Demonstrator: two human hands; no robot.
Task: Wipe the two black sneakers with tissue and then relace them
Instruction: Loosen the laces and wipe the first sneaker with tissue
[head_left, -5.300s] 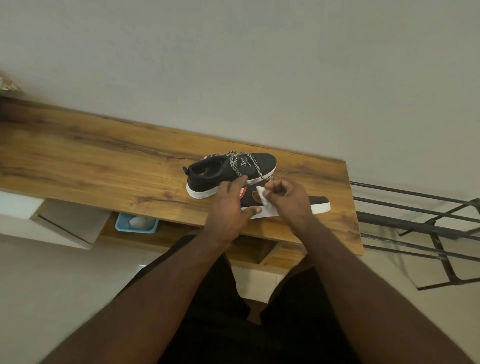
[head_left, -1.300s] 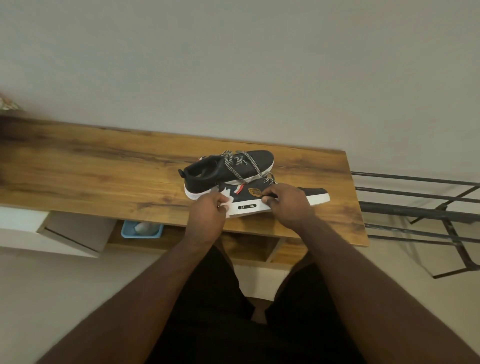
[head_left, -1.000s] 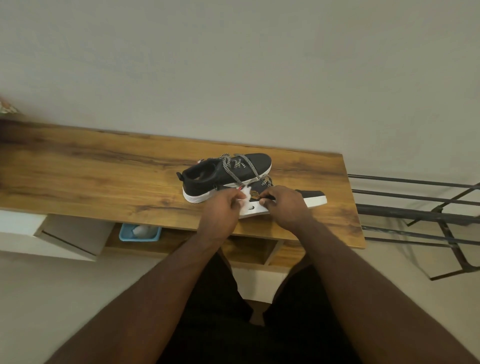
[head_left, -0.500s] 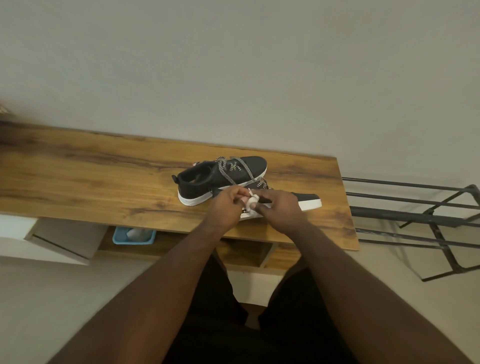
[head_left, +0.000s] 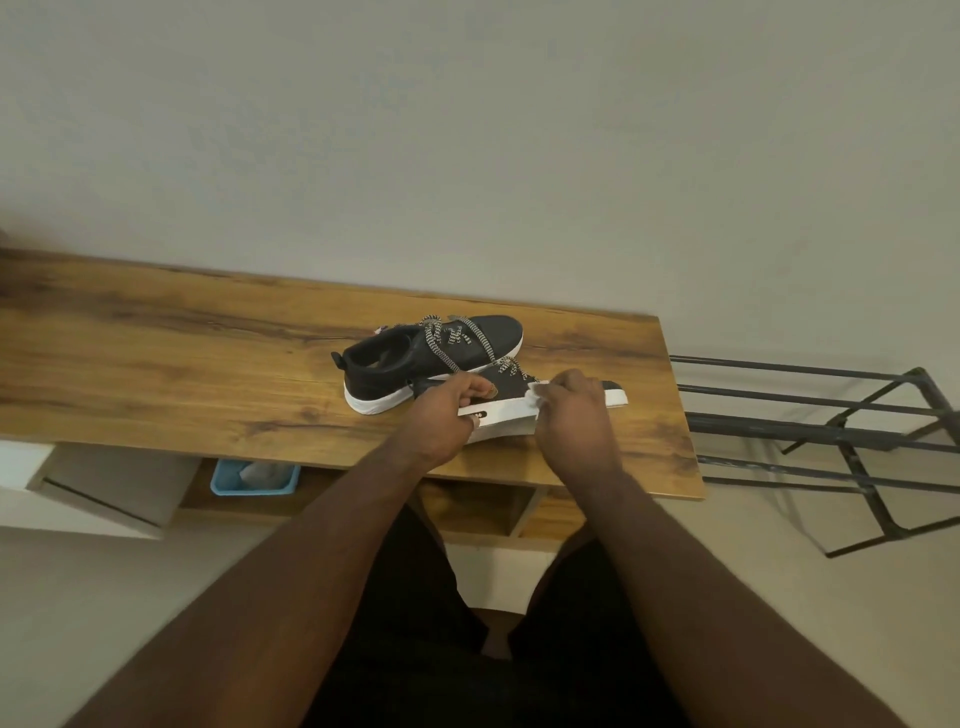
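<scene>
near sneaker (head_left: 511, 397): centre of frame on the wooden table (head_left: 156, 364), tipped up on its side, white sole toward camera; black upper, speckled laces loose.
far sneaker (head_left: 415, 358): just behind it, upright, touching or nearly so, laces slack.
tissue (head_left: 535, 397): white wad, right of centre, against the near sneaker's upper by the toe.
handling: sneaker looks light, sole stiff, upper soft, so grip at the sole edge or heel; tissue is flimsy and likely tears if dragged hard.
left hand (head_left: 441, 415): fingers curled over the heel end, gripping the sneaker and steadying it tilted.
right hand (head_left: 571, 415): knuckles up, fingers bunched, pinching the tissue against the shoe.
arms: both forearms reach in from bottom of frame.
step: wiping, likely; relacing not yet done.
</scene>
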